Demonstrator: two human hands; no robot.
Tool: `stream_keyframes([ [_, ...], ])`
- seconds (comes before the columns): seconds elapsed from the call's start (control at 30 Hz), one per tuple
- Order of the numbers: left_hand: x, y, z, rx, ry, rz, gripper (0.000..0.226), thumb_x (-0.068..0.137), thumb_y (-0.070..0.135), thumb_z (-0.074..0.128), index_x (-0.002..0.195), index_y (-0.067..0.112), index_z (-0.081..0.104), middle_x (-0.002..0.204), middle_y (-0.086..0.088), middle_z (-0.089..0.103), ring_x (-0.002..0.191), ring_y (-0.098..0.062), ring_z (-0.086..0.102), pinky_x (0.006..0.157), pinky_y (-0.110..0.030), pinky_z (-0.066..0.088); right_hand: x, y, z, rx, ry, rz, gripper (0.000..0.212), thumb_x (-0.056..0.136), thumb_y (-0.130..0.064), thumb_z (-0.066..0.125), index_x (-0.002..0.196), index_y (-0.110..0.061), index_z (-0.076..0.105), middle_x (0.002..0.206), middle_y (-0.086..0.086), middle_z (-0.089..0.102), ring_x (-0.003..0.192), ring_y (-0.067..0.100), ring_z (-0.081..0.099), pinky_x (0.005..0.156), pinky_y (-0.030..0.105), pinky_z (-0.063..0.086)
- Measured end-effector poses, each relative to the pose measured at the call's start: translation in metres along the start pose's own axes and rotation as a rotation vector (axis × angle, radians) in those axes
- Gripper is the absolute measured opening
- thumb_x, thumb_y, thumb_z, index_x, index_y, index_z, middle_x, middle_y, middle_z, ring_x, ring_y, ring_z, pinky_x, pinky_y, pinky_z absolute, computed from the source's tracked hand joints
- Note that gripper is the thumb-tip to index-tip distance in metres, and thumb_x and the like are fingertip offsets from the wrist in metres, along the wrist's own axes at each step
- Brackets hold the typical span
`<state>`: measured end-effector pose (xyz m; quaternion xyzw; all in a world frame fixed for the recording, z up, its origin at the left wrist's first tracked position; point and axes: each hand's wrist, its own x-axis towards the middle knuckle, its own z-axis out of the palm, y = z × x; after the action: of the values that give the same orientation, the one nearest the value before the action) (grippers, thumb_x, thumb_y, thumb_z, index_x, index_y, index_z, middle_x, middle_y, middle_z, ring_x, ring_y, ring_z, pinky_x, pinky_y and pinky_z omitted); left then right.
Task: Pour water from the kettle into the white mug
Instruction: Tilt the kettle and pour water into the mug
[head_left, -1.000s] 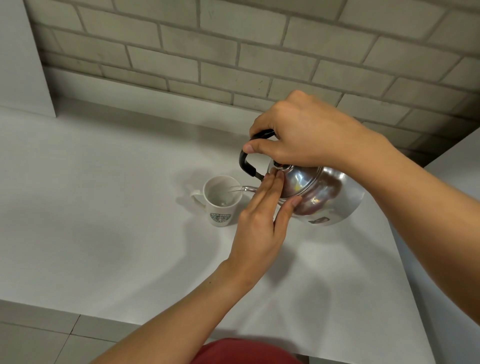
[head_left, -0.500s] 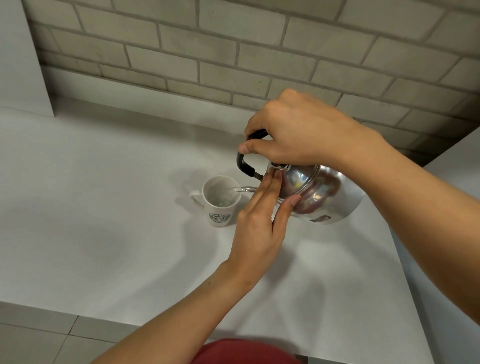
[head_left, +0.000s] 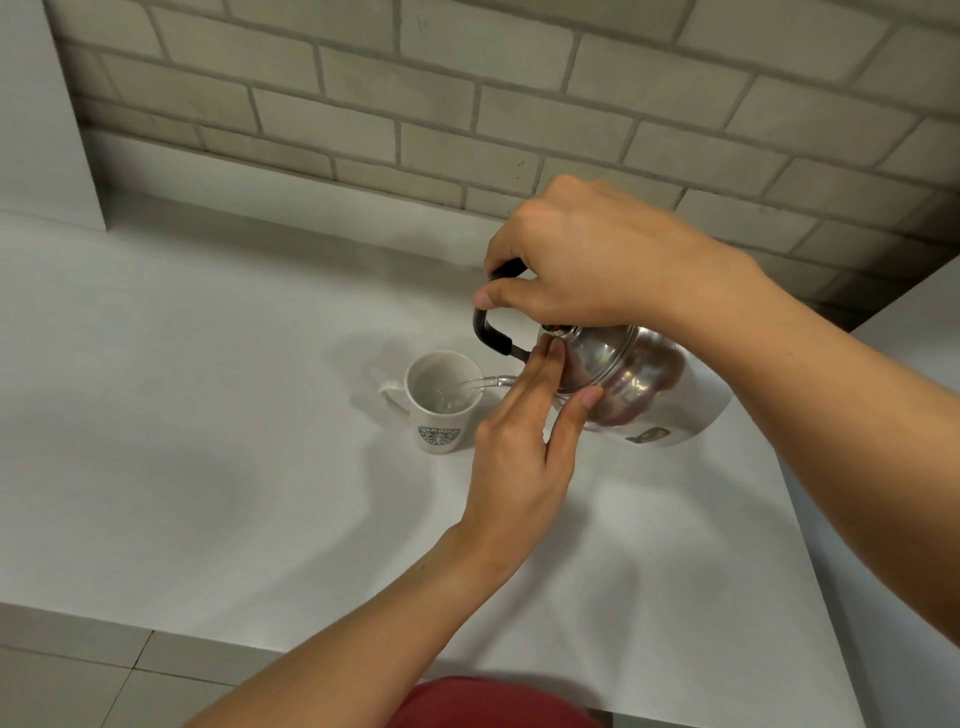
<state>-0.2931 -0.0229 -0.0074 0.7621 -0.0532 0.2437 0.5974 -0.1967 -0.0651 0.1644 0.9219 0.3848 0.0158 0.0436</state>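
Observation:
A shiny steel kettle (head_left: 644, 384) with a black handle hangs tilted to the left above the white counter (head_left: 208, 467). My right hand (head_left: 587, 265) is closed around that handle. My left hand (head_left: 524, 436) presses its fingertips flat against the kettle's lid, thumb under the rim. A thin stream of water runs from the hidden spout into the white mug (head_left: 440, 402), which stands upright just left of the kettle, its handle pointing left and a green logo facing me. A little water shows in the mug.
A grey brick wall (head_left: 467, 104) runs along the back of the counter. A white panel (head_left: 36, 130) stands at the far left. Another white surface (head_left: 914, 338) borders the counter on the right. The counter's front edge lies near my body, tiled floor below.
The kettle and both hands have stayed almost still, lifting very slightly. Water keeps running into the mug.

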Motion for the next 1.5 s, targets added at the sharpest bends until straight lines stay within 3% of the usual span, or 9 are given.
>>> stream_keyframes([
  [0.2,-0.001,0.001,-0.001,-0.018,0.005,-0.013,0.052,0.103,0.034,0.055,0.148,0.009,0.049,0.132,-0.011,0.068,0.120,-0.028,0.064,0.100,-0.037,0.050,0.002,-0.003,0.000,-0.020,-0.020,-0.006,0.037,0.096,-0.054,0.063,0.100,-0.020,0.078,0.072,0.001,0.054,0.084,0.037,0.065,0.068,0.042,0.055],
  [0.37,-0.001,0.002,-0.002,-0.025,0.019,-0.023,0.050,0.102,0.028,0.058,0.148,0.009,0.049,0.136,-0.007,0.067,0.121,-0.024,0.065,0.100,-0.037,0.049,0.005,-0.005,-0.001,-0.028,-0.026,-0.020,0.037,0.096,-0.054,0.063,0.100,-0.020,0.078,0.080,0.006,0.064,0.085,0.038,0.066,0.069,0.043,0.055],
  [0.57,0.000,0.004,-0.003,-0.042,0.038,-0.014,0.049,0.102,0.029,0.058,0.147,0.009,0.051,0.132,-0.007,0.069,0.116,-0.024,0.066,0.099,-0.032,0.051,0.007,-0.009,-0.003,-0.026,-0.038,-0.004,0.036,0.096,-0.053,0.065,0.098,-0.019,0.077,0.067,-0.005,0.048,0.080,0.036,0.061,0.065,0.039,0.050],
  [0.8,0.000,0.002,-0.005,-0.046,0.049,-0.010,0.048,0.102,0.030,0.057,0.145,0.009,0.053,0.128,-0.006,0.071,0.113,-0.021,0.067,0.097,-0.031,0.052,0.010,-0.013,-0.002,-0.035,-0.044,-0.001,0.035,0.095,-0.052,0.066,0.096,-0.018,0.077,0.064,-0.005,0.043,0.072,0.035,0.056,0.060,0.035,0.043],
  [0.97,-0.001,0.001,-0.007,-0.067,0.048,-0.016,0.049,0.103,0.032,0.056,0.145,0.008,0.053,0.125,-0.006,0.071,0.109,-0.018,0.068,0.096,-0.028,0.052,0.013,-0.016,-0.001,-0.046,-0.053,-0.017,0.037,0.095,-0.053,0.066,0.096,-0.017,0.077,0.065,-0.005,0.047,0.075,0.038,0.062,0.063,0.038,0.052],
  [1.1,-0.002,0.002,-0.009,-0.064,0.061,-0.021,0.050,0.102,0.033,0.056,0.146,0.010,0.052,0.129,-0.004,0.071,0.112,-0.014,0.066,0.097,-0.022,0.049,0.013,-0.017,0.000,-0.040,-0.041,-0.012,0.037,0.095,-0.053,0.066,0.096,-0.018,0.077,0.065,-0.005,0.047,0.073,0.036,0.061,0.060,0.035,0.048],
  [1.27,-0.003,-0.001,-0.010,-0.031,0.044,-0.024,0.049,0.102,0.030,0.058,0.146,0.009,0.052,0.124,-0.008,0.072,0.108,-0.022,0.068,0.096,-0.025,0.051,0.011,-0.014,0.003,-0.037,-0.041,-0.003,0.039,0.096,-0.054,0.063,0.098,-0.018,0.078,0.072,0.000,0.059,0.079,0.035,0.065,0.067,0.043,0.057],
  [1.4,-0.002,-0.004,-0.012,0.006,0.002,-0.020,0.048,0.103,0.026,0.060,0.146,0.007,0.051,0.129,-0.011,0.070,0.118,-0.027,0.065,0.100,-0.037,0.051,0.006,-0.007,0.006,-0.004,-0.013,0.015,0.039,0.097,-0.055,0.062,0.100,-0.020,0.079,0.085,0.007,0.071,0.083,0.034,0.066,0.072,0.046,0.058],
  [1.5,0.001,-0.006,-0.015,0.045,-0.031,0.012,0.048,0.103,0.027,0.058,0.147,0.007,0.050,0.142,-0.009,0.063,0.133,-0.020,0.058,0.106,-0.037,0.047,0.002,0.001,0.010,0.036,0.038,0.027,0.038,0.096,-0.058,0.061,0.103,-0.025,0.079,0.090,0.006,0.075,0.088,0.034,0.066,0.074,0.041,0.056],
])
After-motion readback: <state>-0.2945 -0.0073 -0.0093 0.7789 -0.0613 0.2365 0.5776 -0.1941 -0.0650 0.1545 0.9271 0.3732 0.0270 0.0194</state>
